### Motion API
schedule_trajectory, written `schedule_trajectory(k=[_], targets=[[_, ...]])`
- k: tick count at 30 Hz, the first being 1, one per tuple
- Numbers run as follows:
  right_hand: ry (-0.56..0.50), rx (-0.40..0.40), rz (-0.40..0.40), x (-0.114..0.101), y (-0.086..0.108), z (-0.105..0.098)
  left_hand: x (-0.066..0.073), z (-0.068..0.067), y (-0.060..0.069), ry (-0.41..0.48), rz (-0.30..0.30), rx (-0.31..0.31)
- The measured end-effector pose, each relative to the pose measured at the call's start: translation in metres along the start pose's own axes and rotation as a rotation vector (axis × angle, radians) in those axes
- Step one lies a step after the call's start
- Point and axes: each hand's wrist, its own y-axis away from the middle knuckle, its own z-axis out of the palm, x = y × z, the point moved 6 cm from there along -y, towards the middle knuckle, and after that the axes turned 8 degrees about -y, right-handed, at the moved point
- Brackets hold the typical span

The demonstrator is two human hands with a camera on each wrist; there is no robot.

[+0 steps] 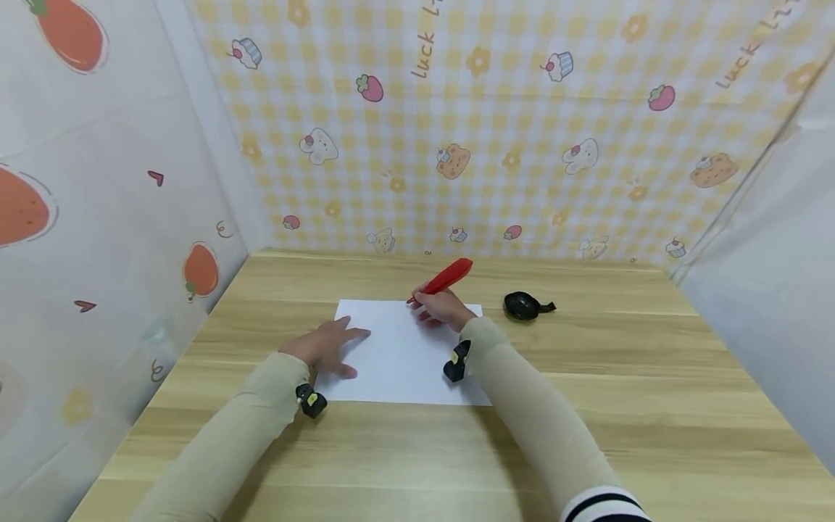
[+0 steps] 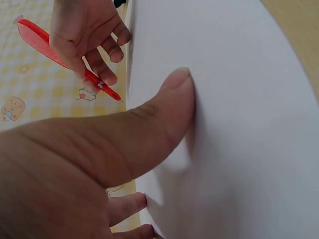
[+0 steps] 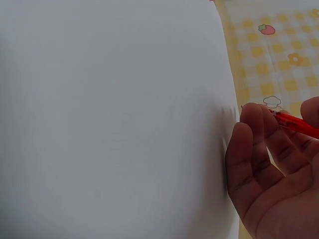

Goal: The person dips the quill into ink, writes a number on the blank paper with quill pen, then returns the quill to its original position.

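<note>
A blank white sheet of paper (image 1: pixel 398 366) lies on the wooden table. Spread fingers of my left hand (image 1: pixel 326 346) rest on its left side, and the thumb touches the surface in the left wrist view. Near the sheet's far edge, my right hand (image 1: pixel 445 307) pinches a red feather-shaped pen (image 1: pixel 452 275) between thumb and fingers. The pen (image 2: pixel 42 42) slants, feather end up and thin tip down. In the right wrist view the tip of the pen (image 3: pixel 294 122) seems just above the paper's edge; contact cannot be made out.
A small black rounded object (image 1: pixel 522 306) with a short tail lies right of the paper. Beyond the wooden table (image 1: pixel 391 457) hangs a yellow checked curtain (image 1: pixel 417 130), with pale sheets at both sides. Small black devices sit on both wrists.
</note>
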Motion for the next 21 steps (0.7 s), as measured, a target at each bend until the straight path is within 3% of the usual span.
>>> schedule_trajectory(k=[13, 21], targets=[[0.040, 0.003, 0.006, 0.0007, 0.0014, 0.0042, 0.0005, -0.0011, -0.0003, 0.023, 0.014, 0.005], [0.072, 0.014, -0.010, 0.0007, 0.0016, 0.0070, 0.0014, -0.0028, -0.0017, -0.016, 0.001, -0.025]])
